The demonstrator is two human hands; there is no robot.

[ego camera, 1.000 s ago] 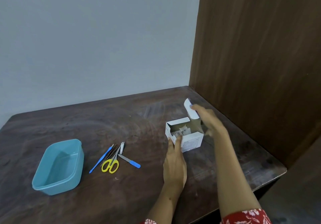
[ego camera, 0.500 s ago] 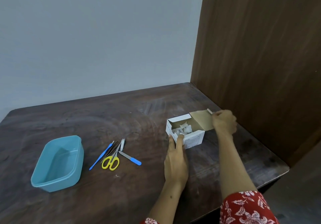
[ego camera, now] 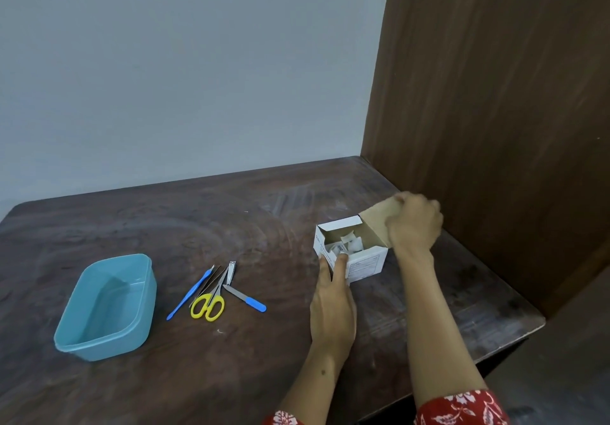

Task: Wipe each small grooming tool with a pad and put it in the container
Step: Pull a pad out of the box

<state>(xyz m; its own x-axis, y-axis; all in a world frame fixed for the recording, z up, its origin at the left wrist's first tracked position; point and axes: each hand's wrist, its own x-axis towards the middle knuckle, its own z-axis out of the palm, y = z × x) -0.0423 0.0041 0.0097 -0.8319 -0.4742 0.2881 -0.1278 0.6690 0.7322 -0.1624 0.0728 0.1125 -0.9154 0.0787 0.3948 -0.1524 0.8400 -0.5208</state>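
Dark scuffed wooden table (ego camera: 198, 213), grey wall (ego camera: 185, 61); left hand (ego camera: 331, 305) steadying white cardboard box (ego camera: 364, 264), right hand (ego camera: 414, 226) gripping its brown flap (ego camera: 376, 223).

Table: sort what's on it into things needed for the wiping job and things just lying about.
For the job: box of pads, scissors, nail clippers, nail file, blue stick tool, blue tub.

Just lying about: nothing on the table that shows.
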